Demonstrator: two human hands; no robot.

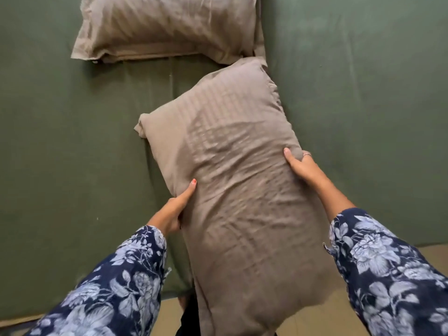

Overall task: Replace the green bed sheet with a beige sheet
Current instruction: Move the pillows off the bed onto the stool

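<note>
Sheet: the green sheet (72,146) is on the bed and covers nearly the whole view; it lies flat, with a few long creases near the middle.
Near pillow: a beige striped pillow (237,195) is held over the near edge of the bed. Its far end points to the upper part of the view, and its near end hangs down past the bed edge over the floor.
Left hand: the left hand (177,209) grips the left side of this pillow. The thumb lies on top of the cloth; the fingers go under it and are hidden.
Right hand: the right hand (301,164) grips the right side in the same way, thumb on top. A ring shows on one finger.
Far pillow: a second beige pillow (167,27) lies on the sheet at the top, and its corner seems to touch the far end of the held pillow.
Sleeves: both arms wear dark blue sleeves (388,270) with pale flowers.
Floor: a tan floor (339,316) shows at the bottom edge.
</note>
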